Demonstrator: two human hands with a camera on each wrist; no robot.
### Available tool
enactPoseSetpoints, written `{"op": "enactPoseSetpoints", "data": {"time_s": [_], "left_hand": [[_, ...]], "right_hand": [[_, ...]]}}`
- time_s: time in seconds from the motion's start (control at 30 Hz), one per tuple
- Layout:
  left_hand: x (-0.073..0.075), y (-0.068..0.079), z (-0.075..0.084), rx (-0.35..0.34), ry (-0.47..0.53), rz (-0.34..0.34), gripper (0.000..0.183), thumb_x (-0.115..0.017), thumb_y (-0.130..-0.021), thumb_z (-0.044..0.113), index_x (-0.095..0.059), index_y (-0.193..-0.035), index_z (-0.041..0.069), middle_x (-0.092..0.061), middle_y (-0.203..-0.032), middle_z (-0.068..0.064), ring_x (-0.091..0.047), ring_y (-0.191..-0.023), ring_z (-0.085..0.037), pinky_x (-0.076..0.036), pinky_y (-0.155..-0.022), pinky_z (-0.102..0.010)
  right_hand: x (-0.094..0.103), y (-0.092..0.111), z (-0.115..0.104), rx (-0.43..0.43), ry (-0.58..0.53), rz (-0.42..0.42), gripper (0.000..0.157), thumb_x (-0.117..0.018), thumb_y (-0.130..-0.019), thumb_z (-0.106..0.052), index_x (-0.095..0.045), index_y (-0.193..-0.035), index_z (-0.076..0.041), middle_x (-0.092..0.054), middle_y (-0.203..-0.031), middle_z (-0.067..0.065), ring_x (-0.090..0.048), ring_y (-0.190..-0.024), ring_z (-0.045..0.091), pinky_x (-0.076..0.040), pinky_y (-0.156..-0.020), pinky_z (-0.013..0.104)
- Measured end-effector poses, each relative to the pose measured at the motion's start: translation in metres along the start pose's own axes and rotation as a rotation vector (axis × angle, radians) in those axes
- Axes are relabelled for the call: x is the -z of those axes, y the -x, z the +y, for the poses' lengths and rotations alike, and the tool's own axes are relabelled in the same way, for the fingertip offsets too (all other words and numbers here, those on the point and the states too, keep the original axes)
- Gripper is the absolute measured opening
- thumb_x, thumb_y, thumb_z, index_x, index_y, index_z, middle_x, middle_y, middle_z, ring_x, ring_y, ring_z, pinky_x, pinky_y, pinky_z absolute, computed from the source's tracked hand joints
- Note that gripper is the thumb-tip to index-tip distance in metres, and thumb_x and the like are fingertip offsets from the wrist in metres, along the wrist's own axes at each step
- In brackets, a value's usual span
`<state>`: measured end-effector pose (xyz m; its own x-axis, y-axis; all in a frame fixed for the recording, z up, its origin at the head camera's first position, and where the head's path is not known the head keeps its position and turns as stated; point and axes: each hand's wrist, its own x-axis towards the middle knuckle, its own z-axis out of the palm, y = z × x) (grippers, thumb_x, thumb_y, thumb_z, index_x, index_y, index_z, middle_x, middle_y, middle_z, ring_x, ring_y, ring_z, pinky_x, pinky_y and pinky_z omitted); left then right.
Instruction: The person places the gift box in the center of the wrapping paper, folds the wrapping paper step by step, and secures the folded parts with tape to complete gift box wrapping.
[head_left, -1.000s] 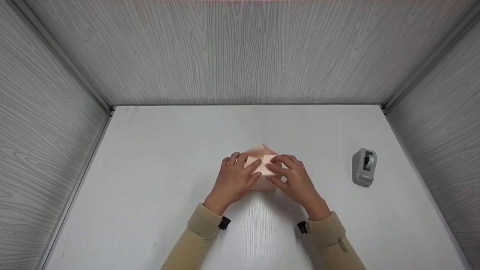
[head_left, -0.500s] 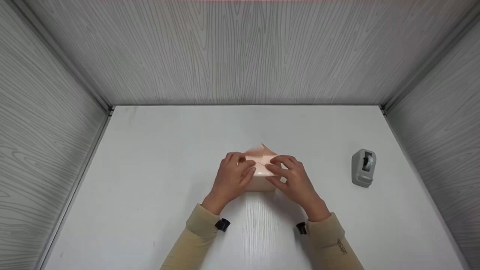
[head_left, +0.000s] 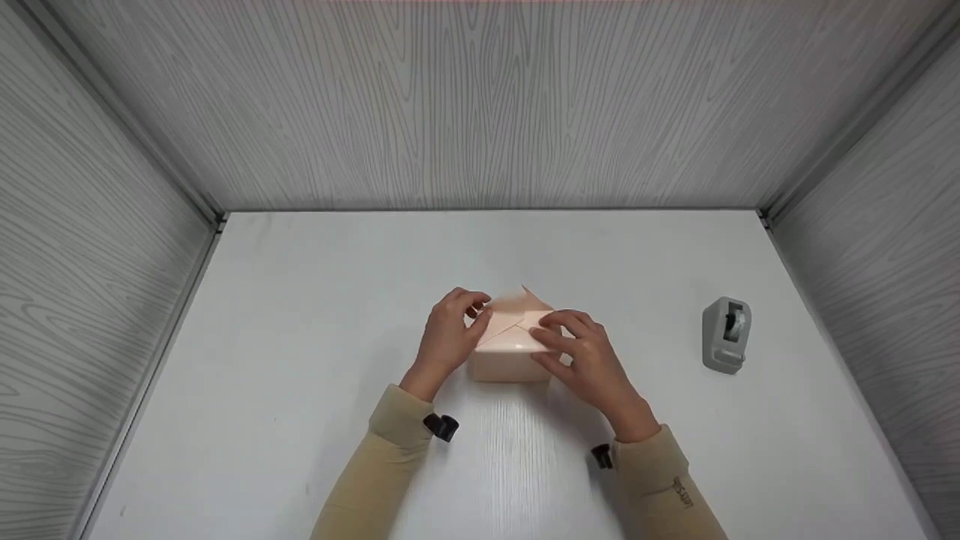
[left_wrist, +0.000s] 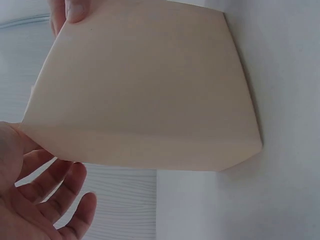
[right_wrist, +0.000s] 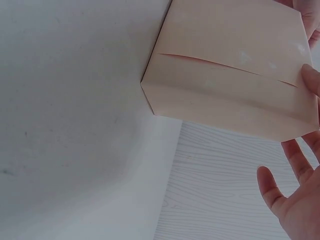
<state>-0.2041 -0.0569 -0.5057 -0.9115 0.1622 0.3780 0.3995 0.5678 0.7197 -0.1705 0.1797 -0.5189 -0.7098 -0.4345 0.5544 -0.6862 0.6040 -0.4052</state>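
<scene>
A small box wrapped in peach paper (head_left: 511,366) stands in front of me on the white table. Pointed flaps of wrapping paper (head_left: 517,302) rise at its far side, and a slanting paper edge crosses its top. At the far left corner, my left hand (head_left: 446,334) pinches the paper between thumb and forefinger; its other fingers hang loosely curled in the left wrist view. My right hand (head_left: 589,360) grips the right end, fingertips on the top and thumb at the near edge. A long slit-like paper seam (right_wrist: 215,63) shows on the near face in the right wrist view.
A grey tape dispenser (head_left: 726,335) stands to the right on the white table (head_left: 315,285). Wood-grain panels (head_left: 480,105) close off the back and both sides.
My left hand has slid from the top of the box to its far left corner, uncovering the top and left side. The right hand has stayed nearly still.
</scene>
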Motion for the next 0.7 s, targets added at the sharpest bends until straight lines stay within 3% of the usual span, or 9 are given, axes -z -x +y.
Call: {"op": "enactPoseSetpoints", "data": {"time_s": [0.4, 0.7], "left_hand": [[0.013, -0.019, -0.004, 0.063, 0.145, -0.186, 0.013, -0.070, -0.091, 0.012, -0.076, -0.100, 0.005, -0.069, -0.092, -0.003, -0.063, -0.085, -0.017, -0.052, -0.077, -0.034], [0.011, -0.024, -0.007, 0.034, 0.140, -0.181, 0.007, -0.073, -0.089, 0.010, -0.076, -0.094, 0.006, -0.068, -0.087, -0.002, -0.063, -0.081, -0.015, -0.051, -0.073, -0.033]], "right_hand": [[0.000, 0.000, 0.000, -0.003, -0.012, -0.010, 0.030, -0.079, -0.084, -0.023, -0.076, -0.111, -0.012, -0.062, -0.116, 0.003, -0.052, -0.116, 0.024, -0.042, -0.084, 0.050], [0.001, 0.000, 0.001, 0.009, -0.017, 0.004, 0.030, -0.080, -0.083, -0.023, -0.076, -0.111, -0.012, -0.062, -0.116, 0.004, -0.052, -0.116, 0.025, -0.042, -0.081, 0.050]]}}
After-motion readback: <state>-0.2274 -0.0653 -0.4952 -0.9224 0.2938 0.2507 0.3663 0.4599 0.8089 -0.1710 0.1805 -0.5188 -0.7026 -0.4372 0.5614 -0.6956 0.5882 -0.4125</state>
